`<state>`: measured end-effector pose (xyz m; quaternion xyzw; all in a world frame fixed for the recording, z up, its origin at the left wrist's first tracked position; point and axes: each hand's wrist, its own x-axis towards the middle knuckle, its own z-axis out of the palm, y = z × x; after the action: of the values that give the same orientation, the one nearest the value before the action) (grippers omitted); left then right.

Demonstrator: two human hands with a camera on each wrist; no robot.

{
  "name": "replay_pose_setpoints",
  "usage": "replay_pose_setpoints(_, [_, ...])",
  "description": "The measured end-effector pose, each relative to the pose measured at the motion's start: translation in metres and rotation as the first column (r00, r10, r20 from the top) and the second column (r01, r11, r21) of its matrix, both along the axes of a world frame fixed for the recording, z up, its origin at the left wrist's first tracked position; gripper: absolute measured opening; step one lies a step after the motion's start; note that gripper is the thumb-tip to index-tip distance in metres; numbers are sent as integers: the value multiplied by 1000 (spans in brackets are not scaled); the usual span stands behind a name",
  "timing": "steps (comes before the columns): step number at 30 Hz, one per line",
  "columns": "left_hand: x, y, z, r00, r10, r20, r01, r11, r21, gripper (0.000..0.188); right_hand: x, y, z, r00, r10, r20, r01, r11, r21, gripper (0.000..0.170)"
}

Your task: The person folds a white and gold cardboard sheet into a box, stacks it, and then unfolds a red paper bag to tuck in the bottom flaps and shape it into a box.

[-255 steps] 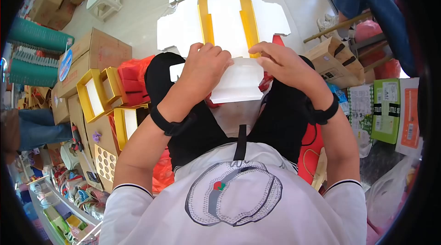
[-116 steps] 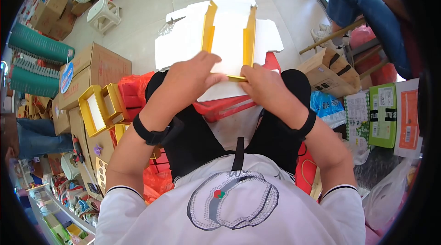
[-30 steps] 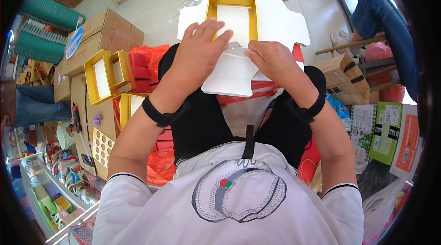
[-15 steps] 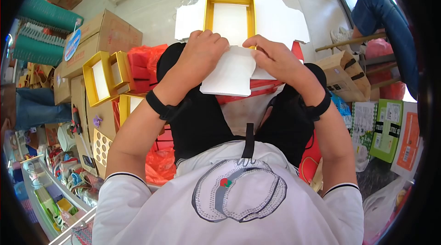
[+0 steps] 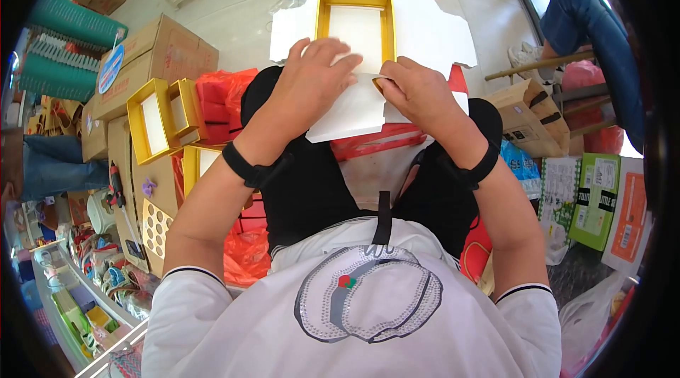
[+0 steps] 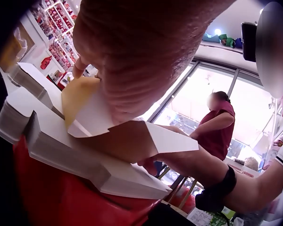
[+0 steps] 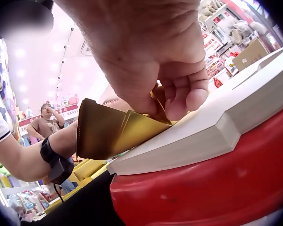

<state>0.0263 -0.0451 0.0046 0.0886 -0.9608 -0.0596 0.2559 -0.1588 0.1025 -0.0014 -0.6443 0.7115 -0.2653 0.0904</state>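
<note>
Box (image 5: 388,20), near end partly hidden; right hand (image 5: 425,91) pinches its flap (image 5: 347,112), left hand (image 5: 312,84) (blurred) relaxed.

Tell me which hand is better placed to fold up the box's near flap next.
Probably the right hand: it pinches the flap at its right edge. The left hand is by the near left corner of the box, with no clear grip.
</note>
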Motion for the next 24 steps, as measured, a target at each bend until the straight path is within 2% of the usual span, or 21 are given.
replay_pose_setpoints(1, [1, 4, 4, 994, 2, -111, -5, 1000, -20, 22, -1, 0, -1, 1000, 12, 10, -12, 1000, -2, 18])
replay_pose_setpoints(5, [49, -8, 1, 988, 150, 44, -156, 959, 234, 30, -6, 0, -4, 998, 41, 42, -40, 999, -13, 18])
replay_pose_setpoints(8, [76, -7, -9, 987, 23, 161, -66, 962, 266, 36, -5, -1, -3, 998, 42, 45, -42, 999, 4, 18])
replay_pose_setpoints(9, [76, 1, -2, 988, -26, 155, -11, 972, 236, 40, -5, -1, -2, 998, 44, 39, -44, 999, 16, 18])
replay_pose_setpoints(15, [66, 0, -7, 993, -25, 112, 0, 975, 222, 44, -12, 0, 2, 993, 64, 101, -68, 997, 35, 19])
replay_pose_setpoints(21, [49, 0, -1, 992, -115, 49, 104, 975, 196, 44, -30, 2, -2, 988, 109, 111, -113, 993, 29, 20])
replay_pose_setpoints(24, [40, -5, 0, 996, -87, 4, 85, 982, 170, 48, -30, 4, 6, 989, 79, 126, -92, 991, 101, 18])
